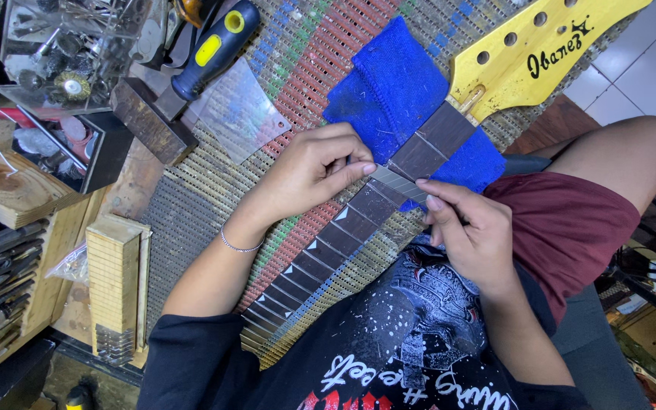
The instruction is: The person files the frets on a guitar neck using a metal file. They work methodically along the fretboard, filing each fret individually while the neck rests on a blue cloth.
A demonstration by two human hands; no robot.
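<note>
A guitar neck (pixel 343 228) with a dark fretboard lies diagonally across a woven mat (pixel 214 190), its yellow headstock (pixel 525 49) at the upper right. A blue cloth (pixel 389 91) sits under the neck near the headstock. My left hand (pixel 309 167) and my right hand (pixel 472 228) pinch the two ends of a thin metal blade (pixel 396 184) laid across the fretboard. A thin bracelet circles my left wrist.
A blue and yellow tool handle (pixel 214 49) and a clear plastic sheet (pixel 241 110) lie at the upper left beside a wooden block (pixel 149 121). Boxes of tools and wire brushes (pixel 62 68) crowd the left. A ribbed wooden block (pixel 115 277) stands at the lower left.
</note>
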